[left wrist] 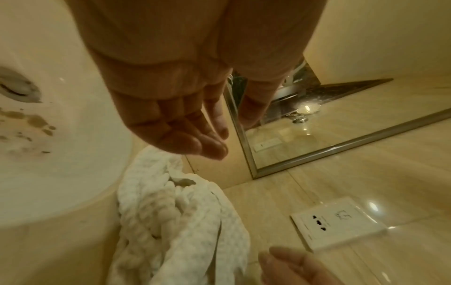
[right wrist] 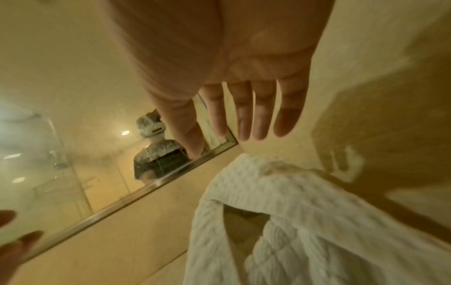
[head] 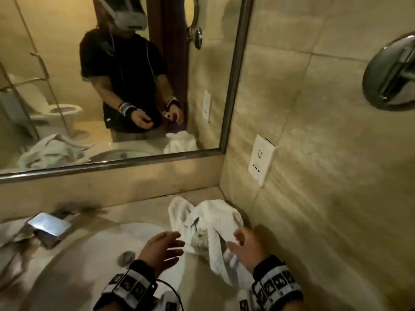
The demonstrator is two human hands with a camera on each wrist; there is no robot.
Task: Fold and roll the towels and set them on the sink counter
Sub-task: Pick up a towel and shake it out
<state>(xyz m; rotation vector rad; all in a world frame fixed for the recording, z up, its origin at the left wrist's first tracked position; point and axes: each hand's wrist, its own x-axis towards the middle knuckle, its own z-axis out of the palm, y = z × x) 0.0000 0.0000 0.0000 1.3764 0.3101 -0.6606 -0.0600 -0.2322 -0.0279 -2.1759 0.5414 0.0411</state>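
Note:
A white towel (head: pixel 206 223) lies crumpled on the beige sink counter (head: pixel 139 212), in the corner by the right wall. My left hand (head: pixel 173 244) hovers just left of it with relaxed fingers and holds nothing. My right hand (head: pixel 241 243) is spread above the towel's near right part. In the left wrist view the left hand (left wrist: pixel 195 135) hangs over the towel (left wrist: pixel 175 221). In the right wrist view the right hand (right wrist: pixel 244 119) has straight fingers above the towel (right wrist: pixel 280 212), and I cannot tell if it touches the cloth.
The white sink basin (head: pixel 89 261) lies left of the towel, with a chrome faucet (head: pixel 50 225) behind it. Another white cloth (head: pixel 9 230) lies at the far left. A mirror (head: pixel 134 86) backs the counter. A wall socket (head: pixel 261 159) sits on the right wall.

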